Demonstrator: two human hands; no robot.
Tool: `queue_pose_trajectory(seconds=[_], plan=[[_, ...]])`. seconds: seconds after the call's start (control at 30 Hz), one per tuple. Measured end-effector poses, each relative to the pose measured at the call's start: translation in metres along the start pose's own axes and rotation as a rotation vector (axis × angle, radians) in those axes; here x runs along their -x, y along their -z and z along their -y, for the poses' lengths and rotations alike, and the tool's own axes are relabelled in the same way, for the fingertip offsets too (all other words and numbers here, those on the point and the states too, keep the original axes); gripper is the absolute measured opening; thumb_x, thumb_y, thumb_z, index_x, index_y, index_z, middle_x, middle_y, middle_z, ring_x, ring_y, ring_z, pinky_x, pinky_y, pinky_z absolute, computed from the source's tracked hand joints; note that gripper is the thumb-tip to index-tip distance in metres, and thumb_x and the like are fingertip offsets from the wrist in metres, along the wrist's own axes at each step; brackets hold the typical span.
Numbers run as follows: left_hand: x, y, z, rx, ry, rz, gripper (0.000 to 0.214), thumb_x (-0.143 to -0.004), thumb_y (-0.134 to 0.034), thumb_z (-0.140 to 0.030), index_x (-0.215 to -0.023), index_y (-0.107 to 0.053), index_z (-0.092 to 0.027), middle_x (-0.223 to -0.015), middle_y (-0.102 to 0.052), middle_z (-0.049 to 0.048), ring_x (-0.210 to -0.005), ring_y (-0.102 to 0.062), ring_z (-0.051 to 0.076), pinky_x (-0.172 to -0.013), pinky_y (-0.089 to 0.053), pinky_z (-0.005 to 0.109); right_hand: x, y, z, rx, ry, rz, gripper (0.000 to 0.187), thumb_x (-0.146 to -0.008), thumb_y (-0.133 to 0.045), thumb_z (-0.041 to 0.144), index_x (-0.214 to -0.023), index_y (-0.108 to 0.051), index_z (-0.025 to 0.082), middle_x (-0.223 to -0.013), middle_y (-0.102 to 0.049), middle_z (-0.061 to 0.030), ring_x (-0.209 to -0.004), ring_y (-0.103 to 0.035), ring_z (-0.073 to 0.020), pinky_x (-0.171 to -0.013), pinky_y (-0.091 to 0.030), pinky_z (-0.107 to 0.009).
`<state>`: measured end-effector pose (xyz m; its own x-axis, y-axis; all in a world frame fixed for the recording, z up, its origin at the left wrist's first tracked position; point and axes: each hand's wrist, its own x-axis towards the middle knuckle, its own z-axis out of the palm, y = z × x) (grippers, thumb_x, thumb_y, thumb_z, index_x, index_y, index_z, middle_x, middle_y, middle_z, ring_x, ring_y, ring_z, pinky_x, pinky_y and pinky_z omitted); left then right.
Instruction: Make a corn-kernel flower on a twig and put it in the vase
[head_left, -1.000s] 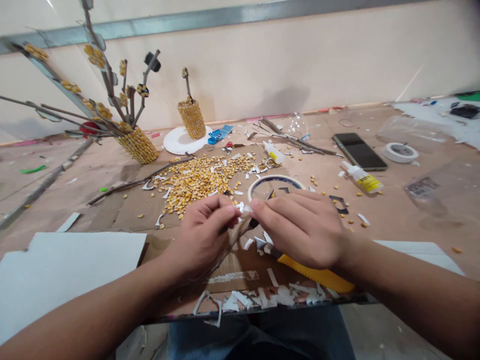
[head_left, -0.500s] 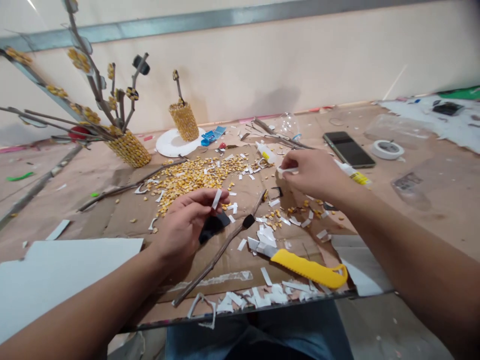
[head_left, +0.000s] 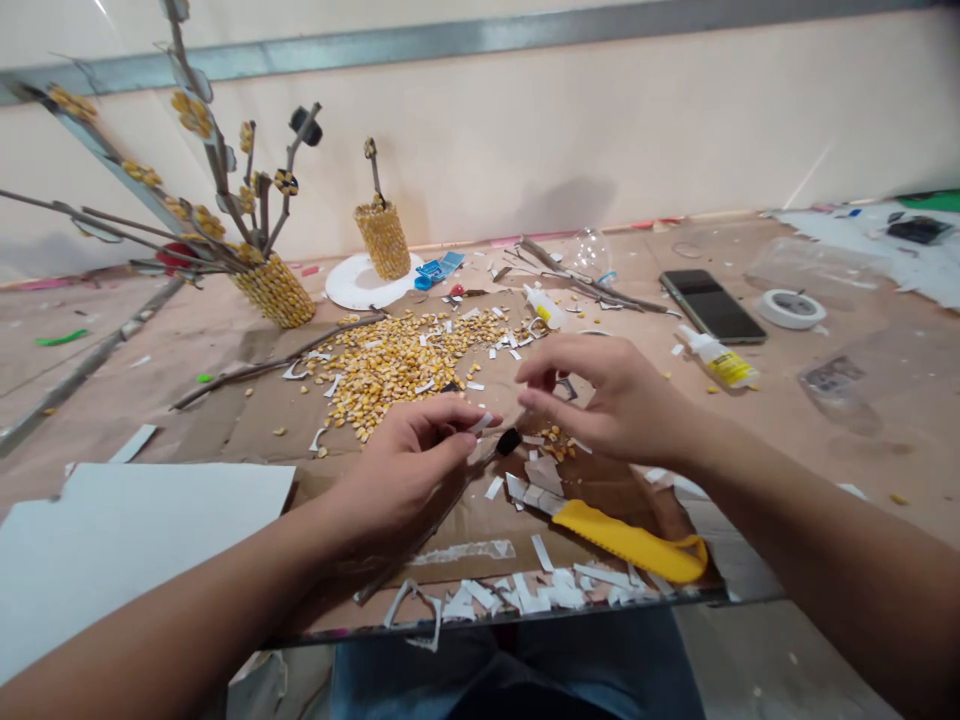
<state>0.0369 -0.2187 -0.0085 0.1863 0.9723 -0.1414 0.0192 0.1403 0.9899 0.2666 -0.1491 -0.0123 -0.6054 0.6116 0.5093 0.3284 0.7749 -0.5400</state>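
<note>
My left hand [head_left: 405, 470] pinches a small white paper strip [head_left: 480, 424] between thumb and forefinger, just above a thin brown stick [head_left: 450, 505] with a black tip [head_left: 508, 441]. My right hand [head_left: 607, 395] hovers close to the right of it with fingers curled and slightly apart; nothing shows in them. A heap of corn kernels [head_left: 397, 360] lies just beyond both hands. A yellow-handled utility knife [head_left: 622, 540] rests below my right wrist among white paper scraps [head_left: 525, 595].
Two kernel-covered vases [head_left: 276, 290] [head_left: 384, 238] with twig branches stand at the back left. Glue bottles [head_left: 720, 358] [head_left: 546, 304], a phone [head_left: 712, 304] and a tape roll [head_left: 793, 306] lie on the right. A white sheet [head_left: 142, 530] covers the near left.
My right hand reached out to the far right by the glue bottle, then came back beside my left hand. The left hand kept the paper strip and lowered toward the stick's tip.
</note>
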Motion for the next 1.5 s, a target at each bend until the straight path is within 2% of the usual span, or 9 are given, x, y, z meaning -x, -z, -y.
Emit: queue_pose_trajectory(seconds=[0.2, 0.43, 0.53, 0.73, 0.83, 1.0, 1.17, 1.3, 1.5], plan=[[-0.002, 0.01, 0.005, -0.329, -0.183, 0.114, 0.015, -0.092, -0.071, -0.025, -0.095, -0.085, -0.022, -0.097, -0.078, 0.0088, -0.092, -0.07, 0.023, -0.085, -0.054, 0.036, 0.009, -0.025, 0.02, 0.002, 0.081, 0.0, 0.011, -0.097, -0.065, 0.014, -0.101, -0.075, 0.018, -0.092, -0.076, -0.0066, -0.079, -0.067, -0.0158, -0.07, -0.051, -0.028], [-0.001, 0.01, 0.004, -0.424, -0.249, 0.125, 0.021, -0.094, -0.067, -0.023, -0.104, -0.085, -0.027, -0.103, -0.075, 0.0084, -0.099, -0.069, 0.025, -0.095, -0.053, 0.042, 0.013, -0.028, 0.012, 0.198, 0.216, -0.051, 0.016, -0.097, -0.062, 0.012, -0.101, -0.076, 0.018, -0.087, -0.076, -0.0063, -0.072, -0.065, -0.0157, -0.065, -0.045, -0.028], [-0.002, 0.011, 0.005, -0.444, -0.291, 0.108, 0.029, -0.093, -0.067, -0.021, -0.116, -0.083, -0.029, -0.111, -0.072, 0.0086, -0.107, -0.067, 0.025, -0.101, -0.053, 0.043, 0.012, -0.028, 0.016, 0.243, 0.213, -0.112, 0.015, -0.097, -0.061, 0.013, -0.097, -0.074, 0.019, -0.086, -0.076, -0.006, -0.071, -0.064, -0.0153, -0.064, -0.043, -0.029], [0.0, 0.015, 0.016, -0.734, -0.495, 0.004, 0.052, -0.096, -0.064, -0.02, -0.147, -0.064, -0.032, -0.142, -0.055, 0.0125, -0.134, -0.053, 0.029, -0.114, -0.047, 0.051, 0.009, -0.029, 0.027, -0.048, -0.113, -0.178, 0.007, -0.091, -0.069, 0.017, -0.084, -0.071, 0.018, -0.068, -0.069, 0.0014, -0.057, -0.057, -0.0102, -0.057, -0.044, -0.024], [0.002, 0.015, 0.02, -0.964, -0.632, -0.043, 0.056, -0.096, -0.061, -0.017, -0.151, -0.059, -0.029, -0.154, -0.043, 0.0153, -0.141, -0.046, 0.033, -0.111, -0.047, 0.052, 0.01, -0.032, 0.032, -0.255, -0.301, -0.149, 0.009, -0.091, -0.069, 0.019, -0.086, -0.076, 0.017, -0.066, -0.071, 0.0008, -0.051, -0.054, -0.0089, -0.05, -0.042, -0.021], [0.005, 0.015, 0.018, -1.239, -0.85, -0.099, 0.057, -0.092, -0.067, -0.016, -0.148, -0.061, -0.023, -0.156, -0.042, 0.0203, -0.141, -0.043, 0.038, -0.116, -0.04, 0.058, 0.009, -0.036, 0.04, -0.555, -0.512, -0.154, 0.016, -0.089, -0.072, 0.029, -0.082, -0.076, 0.016, -0.068, -0.071, -0.0023, -0.053, -0.056, -0.0111, -0.047, -0.043, -0.023], [0.005, 0.017, 0.015, -1.279, -0.905, -0.118, 0.065, -0.09, -0.07, -0.018, -0.153, -0.056, -0.027, -0.159, -0.04, 0.0198, -0.142, -0.041, 0.04, -0.118, -0.035, 0.061, 0.006, -0.034, 0.044, -0.819, -0.639, -0.146, 0.016, -0.081, -0.08, 0.028, -0.076, -0.071, 0.016, -0.064, -0.064, 0.0012, -0.05, -0.052, -0.0087, -0.045, -0.042, -0.021], [0.007, 0.016, 0.014, -1.261, -0.901, -0.104, 0.065, -0.09, -0.07, -0.019, -0.154, -0.055, -0.026, -0.159, -0.041, 0.0195, -0.141, -0.041, 0.04, -0.119, -0.035, 0.06, 0.007, -0.035, 0.043, -0.926, -0.64, -0.153, 0.015, -0.079, -0.081, 0.022, -0.074, -0.069, 0.016, -0.063, -0.063, 0.0032, -0.049, -0.049, -0.0063, -0.045, -0.038, -0.019], [0.01, 0.013, 0.015, -1.045, -0.734, -0.014, 0.055, -0.097, -0.064, -0.017, -0.15, -0.059, -0.027, -0.16, -0.04, 0.0156, -0.146, -0.041, 0.035, -0.118, -0.04, 0.054, 0.007, -0.036, 0.043, -0.966, -0.679, -0.157, 0.023, -0.075, -0.083, 0.022, -0.066, -0.064, 0.016, -0.058, -0.06, 0.0041, -0.053, -0.051, -0.0076, -0.052, -0.042, -0.02]])
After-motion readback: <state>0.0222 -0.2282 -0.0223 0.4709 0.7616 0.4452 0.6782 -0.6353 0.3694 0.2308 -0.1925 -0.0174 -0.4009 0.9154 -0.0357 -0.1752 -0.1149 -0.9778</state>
